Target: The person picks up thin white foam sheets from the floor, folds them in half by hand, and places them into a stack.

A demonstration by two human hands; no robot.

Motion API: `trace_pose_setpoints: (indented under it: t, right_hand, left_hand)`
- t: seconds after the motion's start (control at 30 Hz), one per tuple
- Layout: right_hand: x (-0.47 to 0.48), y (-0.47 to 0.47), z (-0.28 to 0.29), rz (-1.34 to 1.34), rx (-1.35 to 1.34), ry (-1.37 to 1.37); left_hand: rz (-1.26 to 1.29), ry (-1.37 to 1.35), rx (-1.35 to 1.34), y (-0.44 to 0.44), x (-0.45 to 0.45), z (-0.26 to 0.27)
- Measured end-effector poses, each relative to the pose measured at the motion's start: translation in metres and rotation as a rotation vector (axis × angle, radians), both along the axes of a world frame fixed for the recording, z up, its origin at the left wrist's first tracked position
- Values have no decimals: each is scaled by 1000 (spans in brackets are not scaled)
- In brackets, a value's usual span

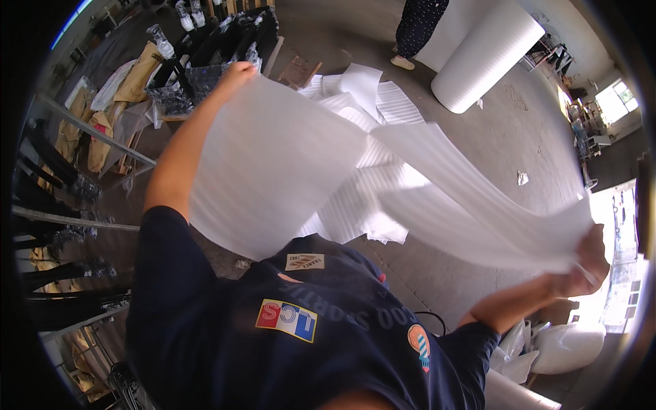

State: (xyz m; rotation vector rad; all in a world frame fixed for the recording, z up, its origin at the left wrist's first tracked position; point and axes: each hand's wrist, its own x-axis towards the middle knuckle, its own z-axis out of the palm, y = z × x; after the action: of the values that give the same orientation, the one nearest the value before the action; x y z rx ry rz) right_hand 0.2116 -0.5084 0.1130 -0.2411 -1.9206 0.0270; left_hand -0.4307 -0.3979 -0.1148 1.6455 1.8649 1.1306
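Note:
My left hand (238, 78), raised at the upper left, grips the top corner of a white foam sheet (279, 164). The sheet hangs wide and slightly curved in front of my chest. Far out to the right, my blurred right hand (593, 261) holds the end of another span of white foam sheeting (471, 205). That span stretches back toward the middle in two folds or layers; which of these cannot be told. Beneath both lies a loose pile of ribbed white foam sheets (353, 189) on the floor, partly hidden by the held sheets.
A large white foam roll (487, 59) stands tilted at the upper right, near another person's leg (417, 31). Black plastic-wrapped parts (220, 51) stand at the upper left. Metal rack bars (97, 128) run along the left. Stuffed white bags (569, 348) lie at lower right.

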Motion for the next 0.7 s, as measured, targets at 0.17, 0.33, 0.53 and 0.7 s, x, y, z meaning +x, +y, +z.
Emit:
trace_pose_setpoints:
  t: [0.17,0.33,0.53,0.7]
  right_hand:
    - [50,1,22,-346,-12,37]
    - [-97,56,-8,-133,-776,-314]
    - [-214,128,-84,217,-664,-476]
    - [-224,131,-91,181,-739,-386]
  left_hand:
    - [6,279,36,-2,-30,16]
    - [-348,196,167,9,132,88]
    - [-426,144,402,-6,241,145]
    - [-447,61,252,-18,239,153]
